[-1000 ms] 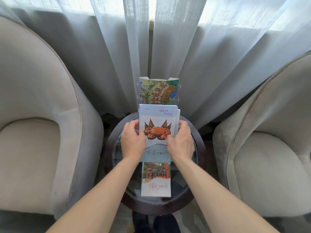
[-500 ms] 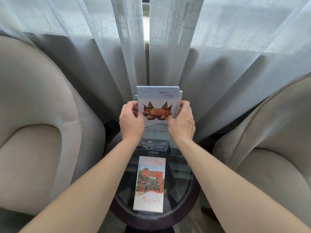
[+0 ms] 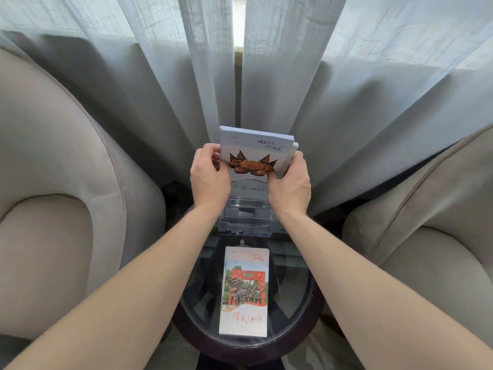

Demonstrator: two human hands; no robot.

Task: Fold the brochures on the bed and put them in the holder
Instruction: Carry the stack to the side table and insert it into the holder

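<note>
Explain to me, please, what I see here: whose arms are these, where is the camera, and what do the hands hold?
There is no machine here. A person wears a wide-angle camera on the head, so the one picture looks forward and down along that person's own bare arms. The left hand and the right hand grip a stack of folded brochures with a crab picture by its two sides, standing upright in a clear plastic holder. The holder stands at the far edge of a small round glass table. One more folded brochure, with a red gate picture, lies flat on the glass. An armchair stands on each side, and pale curtains hang behind.
</note>
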